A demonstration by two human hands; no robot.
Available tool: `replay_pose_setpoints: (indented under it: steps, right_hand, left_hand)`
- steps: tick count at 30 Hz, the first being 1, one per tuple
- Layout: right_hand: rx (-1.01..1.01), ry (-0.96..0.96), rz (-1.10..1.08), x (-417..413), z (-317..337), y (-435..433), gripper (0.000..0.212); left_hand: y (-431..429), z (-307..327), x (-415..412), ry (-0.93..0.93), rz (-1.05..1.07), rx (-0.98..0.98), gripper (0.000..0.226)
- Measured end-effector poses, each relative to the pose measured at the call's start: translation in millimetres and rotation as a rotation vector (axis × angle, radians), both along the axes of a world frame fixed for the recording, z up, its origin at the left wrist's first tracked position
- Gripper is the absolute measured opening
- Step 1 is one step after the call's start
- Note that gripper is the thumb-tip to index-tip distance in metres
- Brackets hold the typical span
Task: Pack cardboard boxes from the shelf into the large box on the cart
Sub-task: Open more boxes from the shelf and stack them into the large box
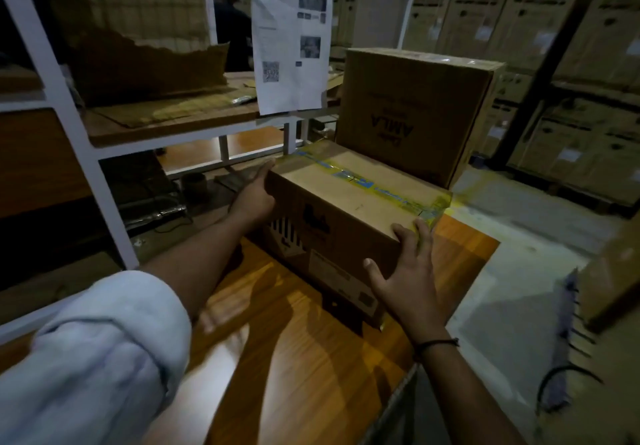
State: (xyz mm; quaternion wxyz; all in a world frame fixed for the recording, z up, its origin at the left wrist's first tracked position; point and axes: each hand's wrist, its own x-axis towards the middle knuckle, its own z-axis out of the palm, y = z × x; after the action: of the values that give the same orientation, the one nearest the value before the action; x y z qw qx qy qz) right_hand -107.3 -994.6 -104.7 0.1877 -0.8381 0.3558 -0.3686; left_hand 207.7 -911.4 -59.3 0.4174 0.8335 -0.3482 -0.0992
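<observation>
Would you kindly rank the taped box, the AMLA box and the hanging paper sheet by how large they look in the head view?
1-2. Taped box and AMLA box: they look alike, and the taped one is nearer, so the order is unsure.
3. Hanging paper sheet.

The orange wooden surface (311,358) carries a taped box (353,199) (a larger box (412,109) stands behind).

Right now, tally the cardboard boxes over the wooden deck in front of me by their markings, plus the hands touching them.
Box sealed with blue and yellow tape: 1
Box printed AMLA: 1
Hands pressed on the taped box: 2 (left hand, right hand)
Total: 4
</observation>
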Motion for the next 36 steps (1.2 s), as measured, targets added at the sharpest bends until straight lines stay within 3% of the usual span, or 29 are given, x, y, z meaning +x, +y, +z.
replay_pose_setpoints:
  steps: [10,14,21,29,36]
  right_hand:
    - [0.001,-0.072,0.208,-3,10,-35,0.062]
    - [0.023,-0.097,0.311,8,17,-50,0.058]
    - [0.073,-0.154,0.506,22,15,-55,0.054]
    - [0.054,-0.176,0.674,39,13,-43,0.053]
    - [0.050,-0.197,0.745,46,0,-36,0.071]
  left_hand:
    - [61,-37,-22,-0.081,0.210,-0.169,0.085]
    - [103,-37,-58,-0.104,0.376,-0.129,0.074]
    - [155,-34,-124,-0.086,0.584,-0.256,0.063]
    - [195,-36,-180,-0.138,0.817,-0.217,0.061]
    - [226,-44,-228,-0.327,0.942,-0.237,0.050]
